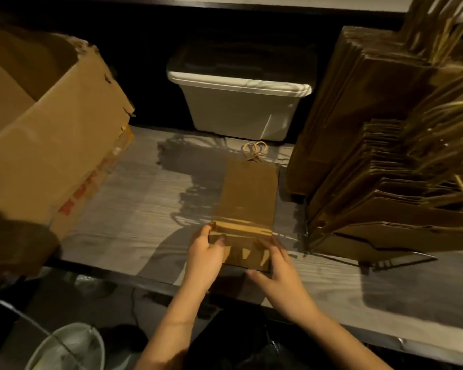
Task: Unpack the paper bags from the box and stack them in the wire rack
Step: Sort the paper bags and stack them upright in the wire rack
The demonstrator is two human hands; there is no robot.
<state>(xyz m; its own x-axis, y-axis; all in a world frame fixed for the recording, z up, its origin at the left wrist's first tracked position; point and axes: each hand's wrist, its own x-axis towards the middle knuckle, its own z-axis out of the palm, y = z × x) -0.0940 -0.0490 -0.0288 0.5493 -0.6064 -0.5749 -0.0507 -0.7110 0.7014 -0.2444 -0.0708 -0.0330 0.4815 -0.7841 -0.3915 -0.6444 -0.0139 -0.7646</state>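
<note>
A flat brown paper bag (249, 193) lies on the grey wood-grain counter (134, 209), its twine handles (255, 150) pointing away from me. My left hand (205, 252) and my right hand (274, 265) both grip the bag's folded bottom end at the near edge. A large open cardboard box (51, 145) stands at the left. At the right a black wire rack (309, 231) holds several upright stacks of brown paper bags (380, 161) with their handles sticking up.
A white plastic bin (238, 108) with a lid sits in the dark recess behind the counter. The counter's dark front edge (134, 279) runs below my hands. A pale round container (67, 348) sits low at the bottom left, off the counter.
</note>
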